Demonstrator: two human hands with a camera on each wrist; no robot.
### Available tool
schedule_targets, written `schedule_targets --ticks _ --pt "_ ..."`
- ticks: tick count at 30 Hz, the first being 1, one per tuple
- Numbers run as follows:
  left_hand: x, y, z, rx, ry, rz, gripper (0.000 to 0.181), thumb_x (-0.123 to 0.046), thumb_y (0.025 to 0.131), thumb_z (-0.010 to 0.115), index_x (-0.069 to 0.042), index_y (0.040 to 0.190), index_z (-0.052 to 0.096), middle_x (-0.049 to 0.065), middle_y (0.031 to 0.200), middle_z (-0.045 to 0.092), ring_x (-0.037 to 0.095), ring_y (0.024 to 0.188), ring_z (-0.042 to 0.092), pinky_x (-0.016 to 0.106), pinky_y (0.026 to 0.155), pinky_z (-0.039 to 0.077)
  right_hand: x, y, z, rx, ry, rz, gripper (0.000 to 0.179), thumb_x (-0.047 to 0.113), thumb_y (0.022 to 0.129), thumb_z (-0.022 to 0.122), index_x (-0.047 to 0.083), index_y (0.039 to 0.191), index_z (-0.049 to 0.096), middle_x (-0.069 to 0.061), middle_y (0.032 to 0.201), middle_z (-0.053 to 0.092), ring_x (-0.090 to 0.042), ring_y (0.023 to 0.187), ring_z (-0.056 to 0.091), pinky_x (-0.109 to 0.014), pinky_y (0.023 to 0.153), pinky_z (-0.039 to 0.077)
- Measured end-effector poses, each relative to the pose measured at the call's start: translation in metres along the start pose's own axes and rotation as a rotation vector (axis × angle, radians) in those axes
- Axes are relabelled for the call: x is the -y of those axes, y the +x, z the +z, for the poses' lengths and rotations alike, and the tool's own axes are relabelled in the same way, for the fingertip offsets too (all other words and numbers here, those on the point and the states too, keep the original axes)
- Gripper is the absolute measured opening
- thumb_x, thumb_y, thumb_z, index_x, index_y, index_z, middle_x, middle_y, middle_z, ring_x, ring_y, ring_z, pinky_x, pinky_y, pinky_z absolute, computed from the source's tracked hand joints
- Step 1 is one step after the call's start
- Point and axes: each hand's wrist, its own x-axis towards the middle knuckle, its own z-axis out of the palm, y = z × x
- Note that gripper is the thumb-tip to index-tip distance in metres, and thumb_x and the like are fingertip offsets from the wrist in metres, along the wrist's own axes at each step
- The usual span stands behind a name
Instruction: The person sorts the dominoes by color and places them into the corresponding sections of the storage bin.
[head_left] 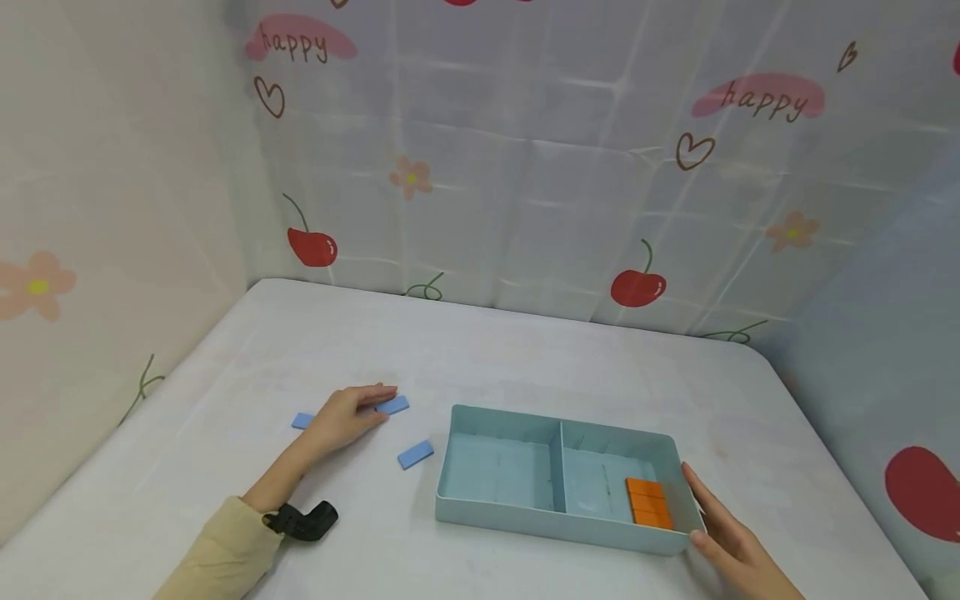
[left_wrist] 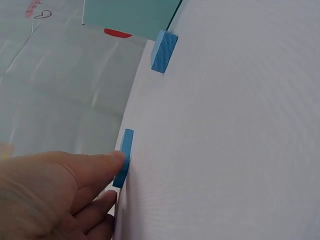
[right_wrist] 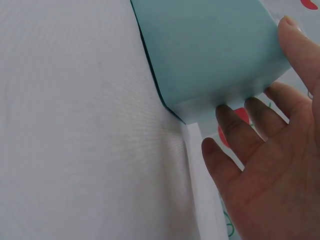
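My left hand (head_left: 348,419) is at a flat blue block (head_left: 395,405) on the white table, pinching it between thumb and fingers. In the left wrist view the thumb overlaps this blue block (left_wrist: 125,155). A second blue block (head_left: 416,454) lies nearer the box, and a third (head_left: 302,421) is partly hidden behind the left hand. My right hand (head_left: 731,546) touches the right end of a pale teal box (head_left: 555,523). Its fingertips rest along the end wall and the thumb lies at the near corner, as the right wrist view (right_wrist: 270,165) also shows.
A divider (head_left: 557,467) splits the box into two compartments. Several orange blocks (head_left: 649,502) lie together at the right end of the right compartment. A black strap mount (head_left: 303,522) is on the left wrist. Printed sheets (head_left: 487,167) hang behind and beside the table.
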Motion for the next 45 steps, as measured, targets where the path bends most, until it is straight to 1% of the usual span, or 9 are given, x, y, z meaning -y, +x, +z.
schedule_targets --ticks 8,12,15,20,25,30,33,38,45 --pt "-0.009 0.001 0.003 -0.1 0.045 0.021 0.032 0.011 0.079 0.066 0.002 0.11 0.068 0.011 0.106 0.067 0.028 0.103 0.061 0.042 0.086 0.048 0.003 -0.001 0.0 -0.015 -0.004 0.032 0.061 0.001 0.1 0.039 0.008 0.151 0.007 -0.009 0.155 0.0 0.02 0.124 0.011 -0.005 0.091 0.023" --pt "-0.014 0.0 0.002 -0.122 0.055 0.043 0.029 0.012 0.079 0.066 0.001 0.105 0.07 0.008 0.1 0.069 0.026 0.097 0.063 0.041 0.082 0.05 0.004 -0.001 0.001 -0.026 -0.014 0.041 0.061 0.003 0.1 0.041 0.009 0.151 0.008 -0.001 0.155 0.003 0.02 0.125 0.011 -0.005 0.091 0.023" --pt "-0.016 -0.002 0.002 -0.123 0.08 0.045 0.026 0.01 0.079 0.068 0.0 0.103 0.072 0.007 0.099 0.069 0.025 0.097 0.063 0.04 0.081 0.051 0.005 -0.002 0.002 -0.029 -0.02 0.036 0.061 0.003 0.1 0.041 0.009 0.151 0.009 0.009 0.153 0.006 0.019 0.125 0.011 -0.006 0.091 0.023" --pt "-0.018 -0.008 0.001 -0.084 0.1 0.056 0.027 0.01 0.078 0.069 0.001 0.102 0.071 0.008 0.099 0.069 0.024 0.095 0.064 0.038 0.079 0.052 0.004 -0.002 0.003 -0.033 -0.019 0.039 0.06 0.003 0.1 0.042 0.009 0.151 0.01 0.008 0.153 0.007 0.02 0.124 0.013 -0.008 0.091 0.023" --pt "-0.023 -0.013 0.001 -0.04 0.093 0.05 0.029 0.01 0.078 0.069 0.002 0.106 0.07 0.009 0.104 0.068 0.022 0.097 0.064 0.033 0.079 0.052 0.006 -0.002 0.003 -0.049 -0.037 0.099 0.061 0.008 0.1 0.044 0.01 0.151 0.01 0.002 0.153 0.006 0.022 0.121 0.013 -0.009 0.09 0.024" --pt "-0.035 -0.014 -0.004 -0.093 -0.04 0.011 0.03 0.008 0.079 0.069 0.002 0.109 0.068 0.008 0.104 0.068 0.02 0.095 0.065 0.029 0.077 0.052 0.008 -0.001 0.002 -0.064 -0.051 0.157 0.061 0.012 0.1 0.044 0.009 0.151 0.01 -0.015 0.153 0.003 0.024 0.118 0.013 -0.008 0.089 0.023" --pt "-0.049 -0.011 -0.008 -0.102 -0.145 0.014 0.029 0.007 0.081 0.068 0.003 0.11 0.067 0.01 0.104 0.068 0.02 0.092 0.066 0.027 0.075 0.053 0.009 0.0 0.002 -0.068 -0.063 0.173 0.062 0.014 0.1 0.045 0.01 0.151 0.01 -0.017 0.153 0.003 0.025 0.116 0.013 -0.008 0.089 0.023" --pt "-0.081 -0.005 -0.01 -0.026 -0.304 0.03 0.029 0.002 0.083 0.068 0.004 0.112 0.066 0.012 0.106 0.067 0.019 0.092 0.066 0.026 0.075 0.052 0.009 0.0 0.003 -0.073 -0.072 0.169 0.062 0.014 0.1 0.045 0.01 0.151 0.01 -0.016 0.153 0.003 0.025 0.117 0.012 -0.006 0.088 0.022" --pt "-0.114 0.004 0.005 0.122 -0.491 0.018 0.031 -0.004 0.085 0.068 0.004 0.114 0.065 0.011 0.107 0.066 0.018 0.094 0.065 0.029 0.078 0.051 0.008 -0.001 0.002 -0.068 -0.06 0.174 0.062 0.014 0.1 0.045 0.01 0.151 0.009 -0.015 0.154 0.003 0.025 0.117 0.013 -0.007 0.089 0.023"
